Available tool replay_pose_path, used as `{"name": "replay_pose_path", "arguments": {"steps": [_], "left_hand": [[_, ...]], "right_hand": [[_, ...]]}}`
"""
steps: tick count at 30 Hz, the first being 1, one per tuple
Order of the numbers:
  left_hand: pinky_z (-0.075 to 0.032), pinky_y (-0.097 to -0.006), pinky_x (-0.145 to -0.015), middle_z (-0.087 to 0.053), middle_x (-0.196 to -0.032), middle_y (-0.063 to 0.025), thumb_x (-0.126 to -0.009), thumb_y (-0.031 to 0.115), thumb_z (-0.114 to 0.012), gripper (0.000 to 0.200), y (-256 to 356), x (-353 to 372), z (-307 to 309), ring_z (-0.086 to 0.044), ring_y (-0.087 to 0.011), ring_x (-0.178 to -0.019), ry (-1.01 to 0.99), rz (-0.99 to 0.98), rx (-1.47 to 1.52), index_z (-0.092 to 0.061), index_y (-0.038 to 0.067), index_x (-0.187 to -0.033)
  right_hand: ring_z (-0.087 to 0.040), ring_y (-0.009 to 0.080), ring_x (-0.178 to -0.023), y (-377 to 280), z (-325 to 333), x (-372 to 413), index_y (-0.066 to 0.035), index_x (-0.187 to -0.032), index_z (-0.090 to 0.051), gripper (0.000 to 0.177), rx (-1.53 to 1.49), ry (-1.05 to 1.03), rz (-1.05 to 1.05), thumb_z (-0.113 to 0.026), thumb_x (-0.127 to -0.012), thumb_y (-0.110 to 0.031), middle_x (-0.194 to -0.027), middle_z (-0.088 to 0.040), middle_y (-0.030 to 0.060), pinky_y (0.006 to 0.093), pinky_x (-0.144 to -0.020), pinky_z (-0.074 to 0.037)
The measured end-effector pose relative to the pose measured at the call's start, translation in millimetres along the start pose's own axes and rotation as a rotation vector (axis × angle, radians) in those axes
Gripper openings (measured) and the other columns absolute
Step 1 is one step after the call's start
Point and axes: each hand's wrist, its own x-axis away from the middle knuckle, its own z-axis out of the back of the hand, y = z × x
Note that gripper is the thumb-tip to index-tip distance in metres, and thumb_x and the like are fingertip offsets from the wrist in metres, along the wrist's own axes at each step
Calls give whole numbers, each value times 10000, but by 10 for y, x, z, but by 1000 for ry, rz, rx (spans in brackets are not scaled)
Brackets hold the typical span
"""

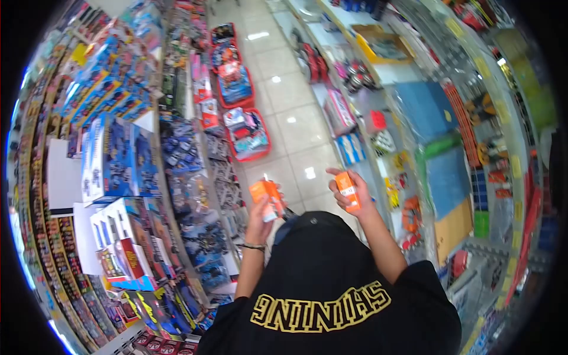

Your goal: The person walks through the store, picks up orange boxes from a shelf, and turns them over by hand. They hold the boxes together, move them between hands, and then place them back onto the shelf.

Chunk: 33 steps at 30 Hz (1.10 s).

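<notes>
My left hand is wrapped round orange-and-white boxes, seemingly two side by side, above the tiled aisle floor. A dark band circles that wrist. In my right hand is a small orange box with a white label, held upright between thumb and fingers, with one finger pointing out to the left. The two hands are apart, one on each side of the black shirt front.
Red baskets filled with packaged goods stand along the left of the aisle floor. Shelves with blue boxes rise at the left. Right-hand shelves hold blue folders, a yellow tray and orange packets.
</notes>
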Motion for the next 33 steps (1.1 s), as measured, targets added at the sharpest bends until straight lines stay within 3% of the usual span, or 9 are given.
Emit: {"name": "replay_pose_path", "arguments": {"steps": [2, 4, 7, 15, 19, 23, 27, 30, 33], "left_hand": [[-582, -443, -830, -573, -1235, -151, -975, 165, -574, 461, 59, -99, 92, -630, -257, -1012, 0, 17, 49, -418, 133, -1407], [-583, -451, -827, -570, -1238, -159, -978, 156, -564, 468, 140, -192, 109, -629, -269, -1012, 27, 40, 47, -401, 133, -1416], [-577, -446, -842, -563, -1248, -159, -982, 153, -552, 477, 252, -352, 108, -629, -264, -1011, 38, 61, 61, -384, 136, -1428], [-584, -423, -838, -596, -1213, -155, -982, 191, -564, 434, 610, -1144, 337, -641, -246, -1010, 136, 11, 13, -424, 116, -1386], [-589, -434, -802, -609, -1161, -122, -960, 194, -603, 452, 545, -1790, 1059, -655, -236, -965, 246, -51, -133, -433, 119, -1372], [-546, -344, -802, -622, -1027, -86, -833, 227, -773, 579, 136, -2027, 1983, -640, -198, -907, 662, -85, -650, -448, 41, -1275], [-535, -331, -808, -617, -954, -58, -778, 225, -817, 654, -414, -1816, 2959, -627, -191, -874, 813, 99, -806, -434, 29, -1269], [-551, -329, -757, -638, -982, -85, -748, 197, -836, 646, -550, -1648, 2658, -653, -206, -885, 820, 195, -609, -459, 0, -1234], [-575, -369, -707, -653, -1045, -150, -724, 120, -832, 633, -708, -1529, 2680, -678, -256, -890, 909, 446, -811, -444, -43, -1196]], "right_hand": [[-514, 158, -494, 11, 5, -191, -57, -1377, -445, 550, 110, 43, -90, -404, -1009, -463, -945, -596, 132, 261, -412, -420], [-559, 163, -569, 25, 22, -375, -43, -1254, -532, 503, 284, 414, -220, -388, -1013, -461, -917, -610, 115, 253, -456, -451], [-599, 169, -676, 63, -51, -551, -42, -1117, -587, 458, 273, 489, -203, -405, -1011, -449, -926, -618, 100, 235, -522, -483], [-624, 152, -708, -341, 252, -1224, -77, -1066, -609, 283, 216, 573, -218, -584, -986, -348, -894, -642, 64, 257, -539, -525], [-624, 150, -693, -796, 158, -1836, -84, -1091, -598, 268, 284, 535, -260, -607, -972, -324, -906, -643, 56, 261, -537, -524], [-620, 165, -687, -1467, 76, -2555, -95, -1208, -540, 329, 520, 347, -251, -651, -926, -224, -950, -631, 66, 279, -555, -518], [-624, 191, -675, -2231, -196, -3121, -87, -1252, -487, 400, 598, 306, -138, -671, -899, -124, -957, -617, 91, 301, -563, -521], [-632, 184, -646, -2710, -175, -3400, -109, -1249, -498, 385, 721, 327, -19, -657, -899, -129, -968, -612, 77, 283, -499, -521], [-635, 184, -630, -3073, -59, -3577, -110, -1233, -507, 376, 688, 394, -3, -664, -893, -135, -963, -620, 77, 285, -493, -524]]}}
